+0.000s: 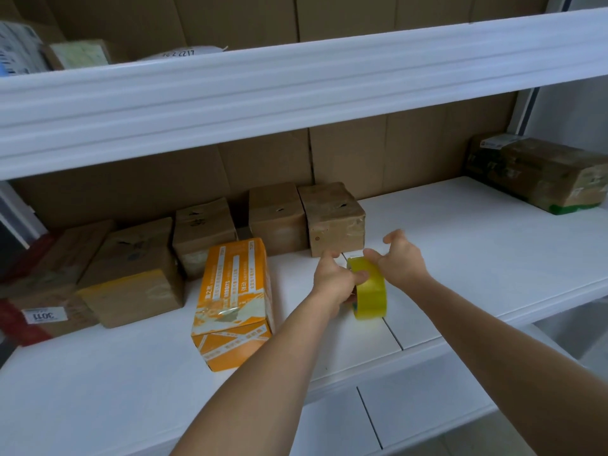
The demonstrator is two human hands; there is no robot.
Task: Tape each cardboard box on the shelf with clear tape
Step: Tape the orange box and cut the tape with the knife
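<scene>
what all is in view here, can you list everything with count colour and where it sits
tape roll: 1, yellowish clear, held on edge above the middle shelf
orange box: 1, orange and white print, front of middle shelf, left of the roll
plain cardboard boxes: 5 in a row, brown, back of middle shelf, from far left to centre
taped parcel: 1, brown under clear wrap, far right of middle shelf
red item: 1, far left edge, partly hidden
parcels on upper shelf: a few, pale, top left, count unclear
shelves: white, cardboard sheets behind
hands: left hand grips the roll; right hand pinches its top edge
</scene>
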